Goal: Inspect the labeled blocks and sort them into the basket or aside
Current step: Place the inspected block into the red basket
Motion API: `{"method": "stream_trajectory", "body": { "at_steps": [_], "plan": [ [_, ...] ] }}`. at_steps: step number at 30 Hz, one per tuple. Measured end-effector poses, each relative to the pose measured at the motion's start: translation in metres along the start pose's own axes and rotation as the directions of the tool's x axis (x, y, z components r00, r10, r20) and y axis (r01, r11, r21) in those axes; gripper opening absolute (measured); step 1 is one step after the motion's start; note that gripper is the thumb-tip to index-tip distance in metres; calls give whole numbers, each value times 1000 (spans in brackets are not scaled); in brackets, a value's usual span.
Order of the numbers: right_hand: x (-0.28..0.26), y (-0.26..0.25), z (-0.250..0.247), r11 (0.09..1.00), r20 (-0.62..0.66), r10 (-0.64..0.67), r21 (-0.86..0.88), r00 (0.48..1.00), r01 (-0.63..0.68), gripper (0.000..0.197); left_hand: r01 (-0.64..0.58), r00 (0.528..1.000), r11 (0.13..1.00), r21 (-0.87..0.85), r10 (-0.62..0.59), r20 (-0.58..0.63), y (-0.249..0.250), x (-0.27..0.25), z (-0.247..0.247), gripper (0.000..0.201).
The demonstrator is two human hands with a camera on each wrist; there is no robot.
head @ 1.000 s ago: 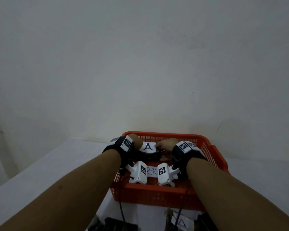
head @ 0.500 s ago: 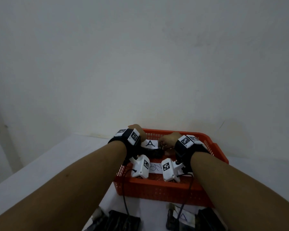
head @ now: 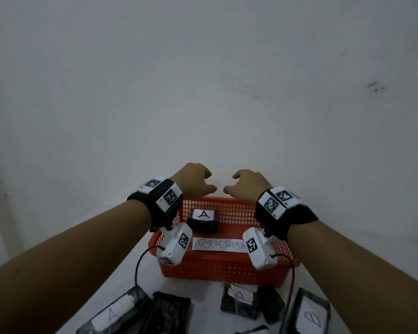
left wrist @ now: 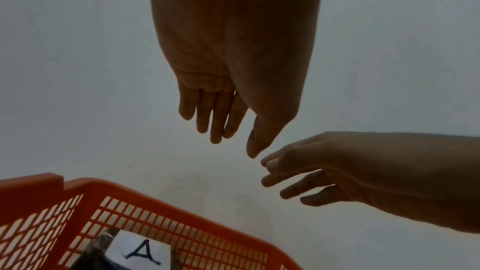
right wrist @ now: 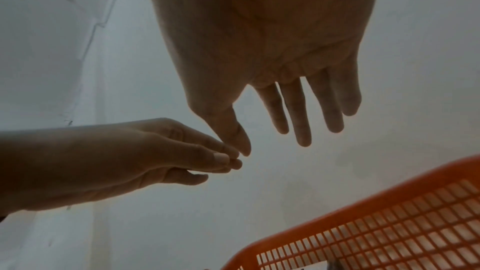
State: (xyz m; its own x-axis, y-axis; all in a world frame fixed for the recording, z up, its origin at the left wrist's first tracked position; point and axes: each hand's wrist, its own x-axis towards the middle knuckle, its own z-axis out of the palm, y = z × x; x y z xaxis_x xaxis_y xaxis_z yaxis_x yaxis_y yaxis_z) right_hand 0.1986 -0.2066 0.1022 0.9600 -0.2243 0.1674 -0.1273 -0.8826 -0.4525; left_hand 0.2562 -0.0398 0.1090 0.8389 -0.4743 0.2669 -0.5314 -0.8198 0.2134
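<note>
A dark block with a white "A" label (head: pixel 203 220) lies inside the orange basket (head: pixel 225 271) near its far wall; the same block's label (left wrist: pixel 141 254) shows in the left wrist view. A paper strip reading "ABNORMA" (head: pixel 219 244) lies on the basket floor. My left hand (head: pixel 198 182) and right hand (head: pixel 244 184) hover above the basket's far rim, side by side, fingers relaxed and holding nothing. The left wrist view shows my left hand (left wrist: pixel 221 110) with straight fingers; the right wrist view shows my right hand (right wrist: pixel 298 106) the same way.
On the white table in front of the basket lie more dark blocks: one labeled "A" (head: pixel 111 314) at the left, an unlabeled one (head: pixel 169 312), another "A" (head: pixel 239 300) in the middle, and one labeled "B" (head: pixel 310 317) at the right. A white wall stands close behind.
Both hands let go of the "A" block in the basket and rose above its far rim. The camera view tilted down, bringing the blocks on the table into sight.
</note>
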Motion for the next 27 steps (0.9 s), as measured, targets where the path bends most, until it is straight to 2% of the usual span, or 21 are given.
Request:
{"method": "stream_trajectory", "body": {
  "at_steps": [3, 6, 10, 11, 14, 16, 19, 24, 27],
  "plan": [
    [-38, 5, -7, 996, 55, -50, -69, 997, 54, 76, -58, 998, 998, 11, 58, 29, 8, -30, -2, 65],
    [-75, 9, -6, 992, 111, -47, -113, 993, 60, 80, -64, 995, 998, -3, 64, 81, 16, -64, -1, 67],
    [-127, 13, -7, 988, 118, -122, -79, 985, 132, 46, -146, 982, 988, -51, 151, 113, 28, -110, 2, 51],
    [-139, 17, -5, 987, 124, -127, -86, 984, 139, 46, -174, 978, 983, -64, 180, 105, 31, -120, 6, 50],
    [-168, 31, 3, 987, 135, -110, -99, 985, 124, 77, -226, 962, 969, -99, 238, 135, 37, -144, 19, 51],
    [-178, 43, 12, 986, 149, -138, -72, 979, 150, 76, -241, 953, 963, -119, 258, 158, 43, -157, 28, 52],
    [-192, 58, 25, 978, 172, -161, -107, 972, 181, 55, -284, 939, 941, -183, 311, 145, 53, -173, 42, 39],
    [-210, 68, 42, 961, 136, -170, -197, 976, 195, 70, -286, 922, 940, -188, 323, 211, 63, -181, 72, 33],
    [-212, 64, 44, 948, 127, -202, -222, 971, 227, 64, -288, 920, 940, -184, 325, 218, 62, -177, 90, 38]
  ]
}}
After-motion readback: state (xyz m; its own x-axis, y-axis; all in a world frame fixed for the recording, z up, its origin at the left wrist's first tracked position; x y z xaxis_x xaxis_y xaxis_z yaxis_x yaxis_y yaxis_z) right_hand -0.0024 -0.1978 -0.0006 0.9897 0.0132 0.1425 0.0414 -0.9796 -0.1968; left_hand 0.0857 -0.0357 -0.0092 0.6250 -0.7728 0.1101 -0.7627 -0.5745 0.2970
